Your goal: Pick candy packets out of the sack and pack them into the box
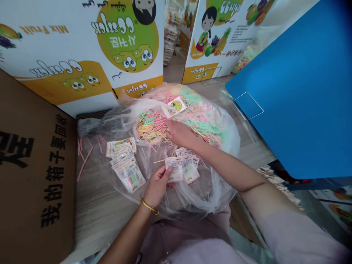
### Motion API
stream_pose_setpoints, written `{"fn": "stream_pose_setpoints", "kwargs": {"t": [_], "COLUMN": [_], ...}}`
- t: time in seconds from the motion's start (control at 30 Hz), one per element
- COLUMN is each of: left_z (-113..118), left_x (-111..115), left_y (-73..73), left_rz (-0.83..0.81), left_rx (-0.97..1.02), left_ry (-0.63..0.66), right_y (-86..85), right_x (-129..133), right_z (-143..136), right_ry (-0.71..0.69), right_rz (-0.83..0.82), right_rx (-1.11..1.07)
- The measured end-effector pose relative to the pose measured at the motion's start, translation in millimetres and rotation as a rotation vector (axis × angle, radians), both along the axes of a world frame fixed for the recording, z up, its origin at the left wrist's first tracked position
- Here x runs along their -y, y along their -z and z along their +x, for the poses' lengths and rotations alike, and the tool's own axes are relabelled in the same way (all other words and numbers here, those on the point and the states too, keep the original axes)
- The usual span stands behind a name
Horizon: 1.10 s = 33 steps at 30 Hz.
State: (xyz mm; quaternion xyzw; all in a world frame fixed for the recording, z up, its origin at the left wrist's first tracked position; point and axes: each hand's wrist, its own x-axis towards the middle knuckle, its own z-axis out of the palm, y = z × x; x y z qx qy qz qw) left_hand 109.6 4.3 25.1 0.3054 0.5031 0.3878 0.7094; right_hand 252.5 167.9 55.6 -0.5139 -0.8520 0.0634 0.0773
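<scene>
My left hand (159, 183) pinches a small printed packet (173, 168) above the plastic. Over the heap of thin coloured sticks (151, 126) in a clear plastic bag (231, 135), my right hand (178, 132) reaches in at the heap's near edge; its fingertips are among the sticks, and what they grip is too small to tell. More packets (190, 169) lie just right of the held one. A fanned stack of packets (128, 165) rests to the left. One packet (176, 106) lies on top of the bag.
Printed white cartons (82, 44) stand behind the bag. A brown cardboard box (35, 165) is at the left, a blue panel (297, 91) at the right. Loose pink sticks (84, 163) lie on the wooden surface (90, 212).
</scene>
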Motion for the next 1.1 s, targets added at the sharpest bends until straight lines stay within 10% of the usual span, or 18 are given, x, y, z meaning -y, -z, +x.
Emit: {"fn": "stream_pose_setpoints", "kwargs": {"t": [0.3,0.8,1.1], "left_z": [-14.1,-25.4,-27.7], "left_x": [-4.0,-18.3,-22.6], "left_y": [-4.4,-6.9,-8.9], "left_rz": [-0.039,-0.109,-0.031], "left_rx": [0.025,0.073,0.115], "left_ry": [-0.227,-0.365,-0.474], "right_y": [6.5,5.3,0.0], "right_x": [-35.3,-46.2,-45.5], "right_z": [-29.4,-26.5,-20.6], "right_ry": [-0.129,0.037,0.129], "right_rz": [0.081,0.061,-0.684], "right_rx": [0.234,-0.295,-0.967]}}
